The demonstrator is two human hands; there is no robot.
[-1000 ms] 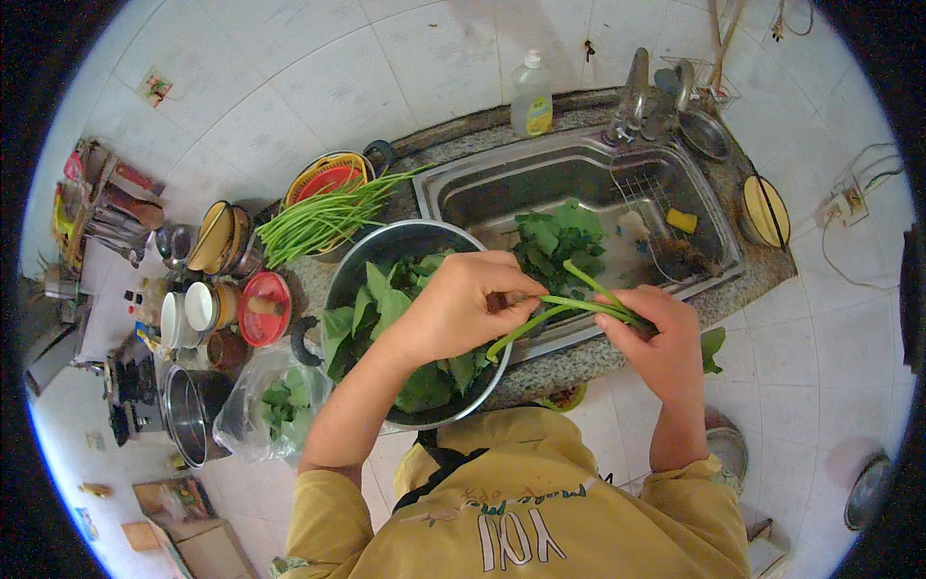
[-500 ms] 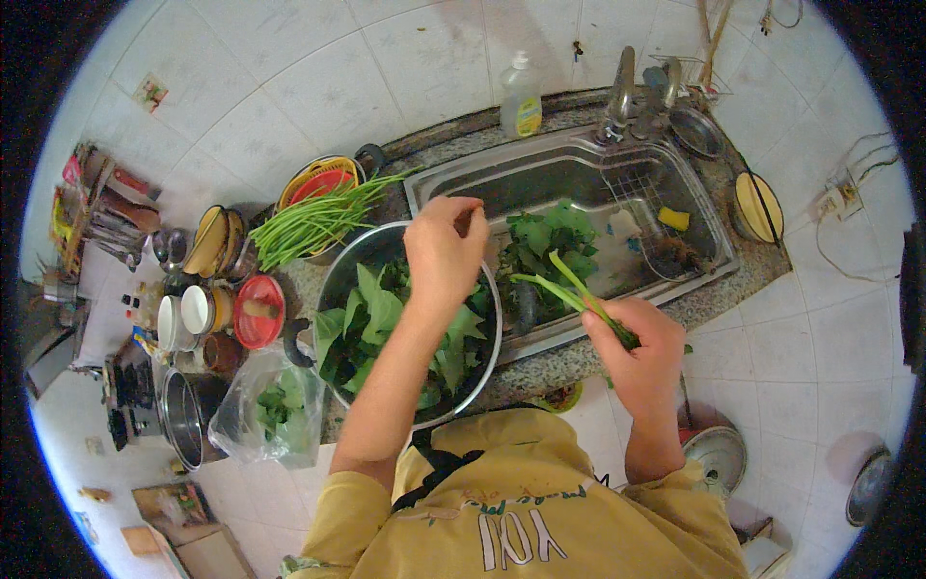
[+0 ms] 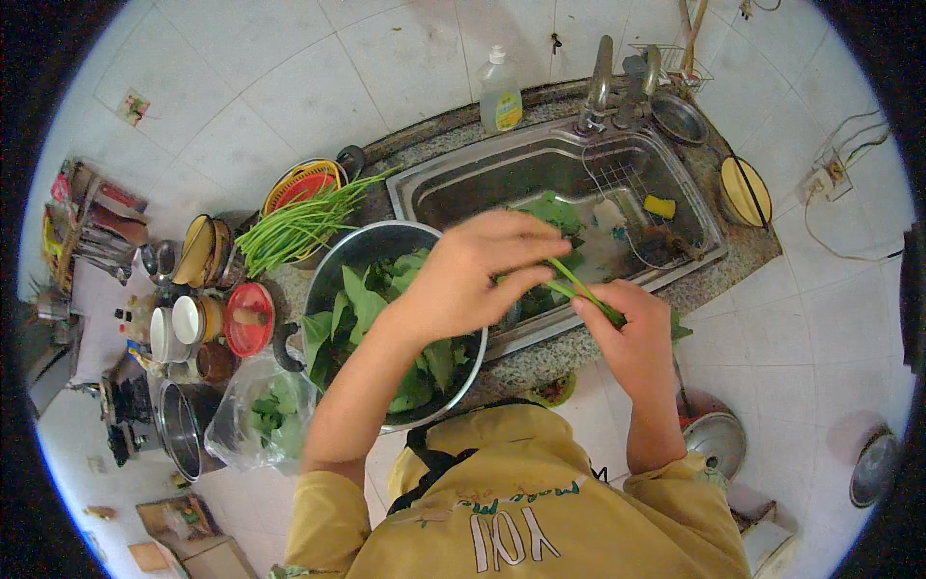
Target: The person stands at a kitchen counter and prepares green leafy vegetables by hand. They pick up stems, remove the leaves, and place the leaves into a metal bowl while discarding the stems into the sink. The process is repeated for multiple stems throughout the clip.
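My right hand is closed around a few green leaf stems, with a leaf showing past its outer side. The stems point up and left toward my left hand. Their tips lie between the thumb and fingers of that hand, which looks slightly blurred. Under my left forearm is a large metal pot filled with broad green leaves. More leaves lie in the steel sink, partly hidden behind my left hand.
Long thin green stalks rest across baskets left of the sink. A plastic bag with leaves and a steel pot stand further left. A soap bottle and faucet stand behind the sink; a yellow sponge is inside.
My left hand has moved from above the pot down and right to the stems in my right hand. The right hand keeps its hold. The whole view has shifted slightly.
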